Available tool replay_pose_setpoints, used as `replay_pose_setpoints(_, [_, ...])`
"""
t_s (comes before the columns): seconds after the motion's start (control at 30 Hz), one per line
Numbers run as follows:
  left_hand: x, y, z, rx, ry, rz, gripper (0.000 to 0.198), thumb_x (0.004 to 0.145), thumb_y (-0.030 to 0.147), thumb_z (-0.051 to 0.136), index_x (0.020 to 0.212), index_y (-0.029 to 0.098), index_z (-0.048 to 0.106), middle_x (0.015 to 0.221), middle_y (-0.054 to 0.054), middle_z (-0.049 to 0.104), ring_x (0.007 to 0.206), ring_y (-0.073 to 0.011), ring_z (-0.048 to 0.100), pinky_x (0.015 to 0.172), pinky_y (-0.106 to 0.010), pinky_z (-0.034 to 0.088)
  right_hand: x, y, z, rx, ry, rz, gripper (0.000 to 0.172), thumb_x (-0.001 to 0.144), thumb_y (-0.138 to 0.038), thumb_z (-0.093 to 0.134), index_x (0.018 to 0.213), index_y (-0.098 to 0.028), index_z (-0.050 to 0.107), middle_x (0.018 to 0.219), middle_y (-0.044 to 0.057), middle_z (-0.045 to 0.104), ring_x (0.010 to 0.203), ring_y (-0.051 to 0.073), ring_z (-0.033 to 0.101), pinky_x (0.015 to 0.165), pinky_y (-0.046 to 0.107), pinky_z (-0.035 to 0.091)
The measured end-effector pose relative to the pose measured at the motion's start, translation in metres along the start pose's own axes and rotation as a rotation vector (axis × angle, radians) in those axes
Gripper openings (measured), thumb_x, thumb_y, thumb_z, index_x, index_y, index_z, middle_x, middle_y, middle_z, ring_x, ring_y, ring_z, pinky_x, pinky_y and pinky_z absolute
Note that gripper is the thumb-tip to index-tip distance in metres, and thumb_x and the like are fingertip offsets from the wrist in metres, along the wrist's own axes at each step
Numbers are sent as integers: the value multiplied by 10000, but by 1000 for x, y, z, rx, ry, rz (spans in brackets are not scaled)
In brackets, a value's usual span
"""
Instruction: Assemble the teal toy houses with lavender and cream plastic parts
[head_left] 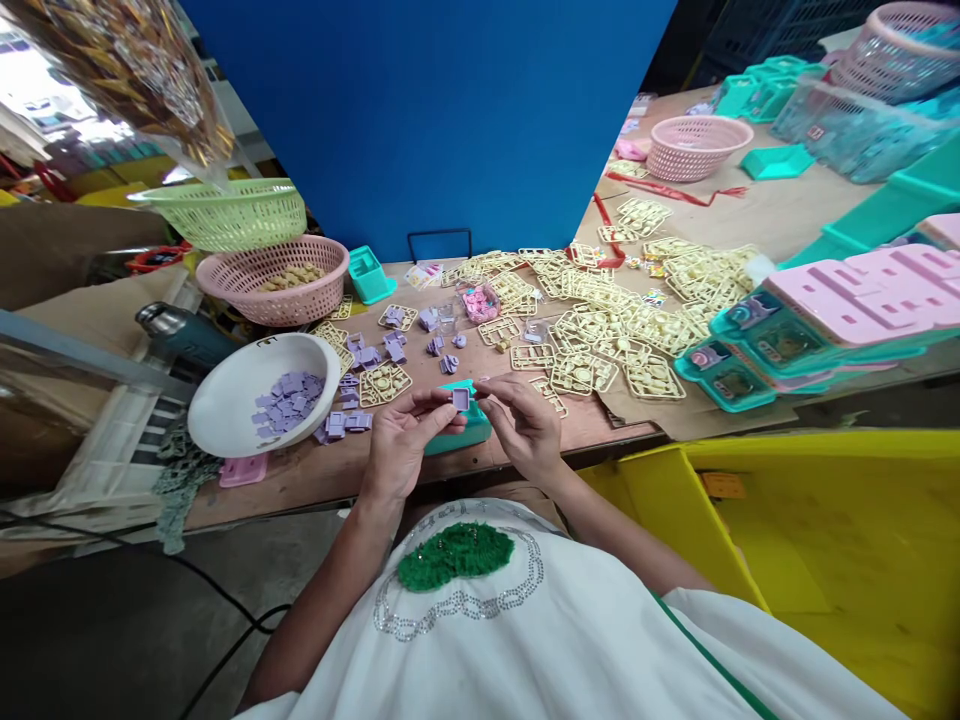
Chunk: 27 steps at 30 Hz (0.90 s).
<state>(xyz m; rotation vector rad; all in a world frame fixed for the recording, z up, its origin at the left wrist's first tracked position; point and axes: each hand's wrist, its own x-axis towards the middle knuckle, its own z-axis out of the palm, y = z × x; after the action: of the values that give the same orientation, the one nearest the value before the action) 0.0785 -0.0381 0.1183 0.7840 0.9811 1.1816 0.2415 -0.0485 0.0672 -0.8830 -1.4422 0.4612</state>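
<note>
Between the thumb and fingers of my left hand [405, 435] is a small square purple plastic part [460, 400], its hollow side facing me. My right hand [529, 425] is beside it, fingertips pinched close to the part's right edge; whatever they hold is too small to make out. Just below both hands stands a turquoise plastic box [459, 438] at the table's front edge. Left of my left hand lie several loose purple parts [346, 424] and a cream sprue frame [384, 384].
A white bowl [217, 408] of purple pieces sits at left, near a pink basket [225, 285] and green basket [225, 215]. Cream sprue frames [592, 325] pile up centre-right. Pink-and-turquoise toy cases [840, 310] are stacked right. A blue panel [442, 120] stands behind; a yellow bin [847, 530] is lower right.
</note>
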Motion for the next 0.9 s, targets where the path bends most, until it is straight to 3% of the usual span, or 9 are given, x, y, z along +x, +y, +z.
replay_pose_setpoints(0.13, [-1,-2,-1,43,-9,28,420,523,370,1049,798,155,816,719,-22,801,577,-141,758,586,-211,658,2,0,-1,148,-43,148,171,1037,-366,669,1045,-253,797,981,70,780,932,211,731,838,358,583])
replay_pose_setpoints(0.3, [0,-4,-2,75,-35,23,412,547,401,1039,795,152,822,717,-27,800,585,-135,757,605,-204,659,3,2,1,279,-56,341,340,966,-535,740,829,-224,719,781,26,674,760,172,639,748,319,539])
replay_pose_setpoints(0.47, [1,-4,0,61,-37,11,425,539,428,1040,785,155,824,697,-21,791,567,-125,742,589,-199,650,2,2,4,325,-62,408,409,933,-579,761,774,-213,673,729,8,618,721,154,585,738,306,525])
replay_pose_setpoints(0.6, [1,-2,-1,69,-30,12,427,535,413,1036,798,157,819,691,-19,788,536,-123,720,565,-216,640,0,2,5,293,-75,365,410,965,-565,728,777,-205,676,724,8,618,707,148,577,724,301,527])
replay_pose_setpoints(0.7, [2,-1,-3,95,-12,39,414,552,403,1020,808,157,807,701,-21,785,525,-126,703,539,-228,621,-1,4,2,208,-87,281,327,1030,-493,658,885,-209,729,786,30,664,748,165,627,719,306,543])
replay_pose_setpoints(0.83, [4,0,-6,134,-24,42,404,568,400,1003,805,152,790,677,-16,763,516,-124,685,528,-232,598,0,5,-5,41,-118,69,194,1049,-329,638,1159,-247,775,1034,93,747,979,215,711,827,355,596])
replay_pose_setpoints(0.9, [4,0,-7,143,-47,21,408,571,405,1003,805,149,788,672,-15,757,509,-121,677,515,-227,586,2,4,-8,-37,-161,-52,189,1032,-272,660,1175,-264,784,1076,96,751,1010,217,719,870,371,608])
